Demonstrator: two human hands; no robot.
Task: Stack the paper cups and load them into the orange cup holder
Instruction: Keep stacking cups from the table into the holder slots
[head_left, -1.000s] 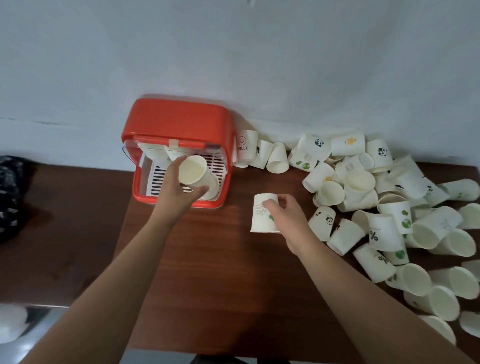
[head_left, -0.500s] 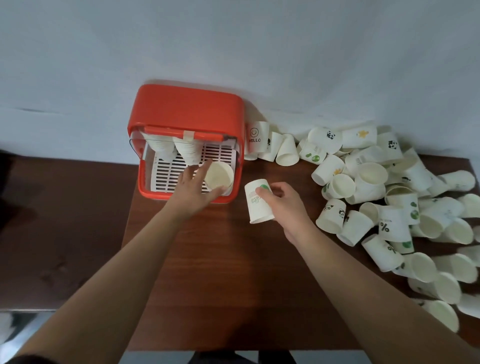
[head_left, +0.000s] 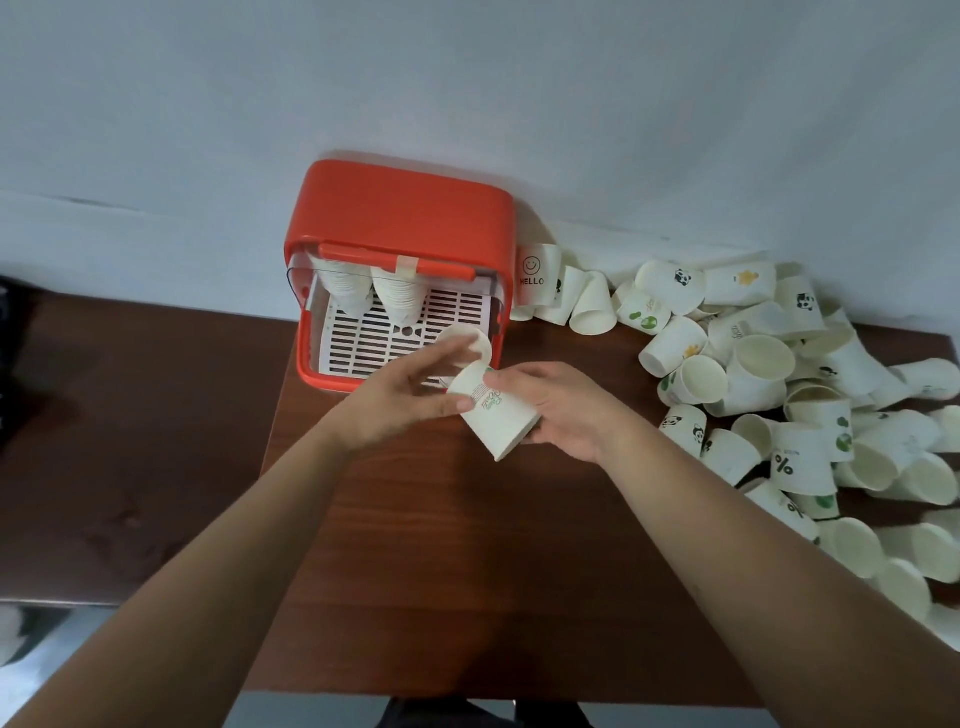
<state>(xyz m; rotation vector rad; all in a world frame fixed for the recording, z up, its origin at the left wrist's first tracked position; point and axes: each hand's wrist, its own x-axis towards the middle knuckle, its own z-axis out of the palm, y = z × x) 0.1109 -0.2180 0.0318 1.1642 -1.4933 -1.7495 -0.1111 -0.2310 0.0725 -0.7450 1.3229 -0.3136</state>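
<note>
One brown wooden table (head_left: 467, 597) stands against a pale wall (head_left: 467, 78), seen from above by the person working at it. At the table's far left corner, backed to the wall, sits the orange cup holder (head_left: 405, 213), its front open over a white slatted tray (head_left: 374, 338). Dozens of loose paper cups (head_left: 779, 395) lie heaped from the far edge, just beside the holder, along the right edge toward the near right corner; most are tipped on their sides, some printed with pandas, green dots or a percent sign. One upright cup marked "HELLO" (head_left: 535, 275) touches the holder's right wall.

Two bare forearms reach in from the near edge. The right hand (head_left: 561, 405) grips a printed cup (head_left: 493, 421) in front of the holder's near right corner, fingers and thumb curled round its wall; the cup is tilted, base toward the holder. The left hand (head_left: 395, 400) has its fingers straight and spread apart, its thumb resting against the side of that cup.

Inside the holder, two stacks of nested cups (head_left: 397, 296) hang side by side at the back left. A single plain cup (head_left: 467, 338) lies on the tray at its front right corner, partly hidden by the left fingertips.
</note>
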